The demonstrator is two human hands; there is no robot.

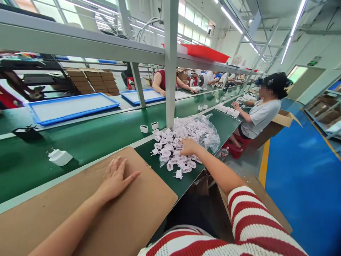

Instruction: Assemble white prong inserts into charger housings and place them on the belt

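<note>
My left hand [117, 177] lies flat, fingers spread, on a brown cardboard sheet [138, 213] that covers the near edge of the green bench. My right hand [188, 146] reaches out to a heap of small white plug parts [170, 151] spilling from a clear plastic bag [199, 129]. Its fingers curl down among the parts; whether they grip one is hidden. One part with metal prongs [178, 174] lies alone at the near edge of the heap.
A white charger [60, 157] and two small white housings [149, 127] lie on the green belt [93, 142]. Blue trays [70, 106] sit beyond. A metal post [170, 64] rises behind the heap. A seated co-worker [261, 110] works to the right; another person [162, 81] sits across the line.
</note>
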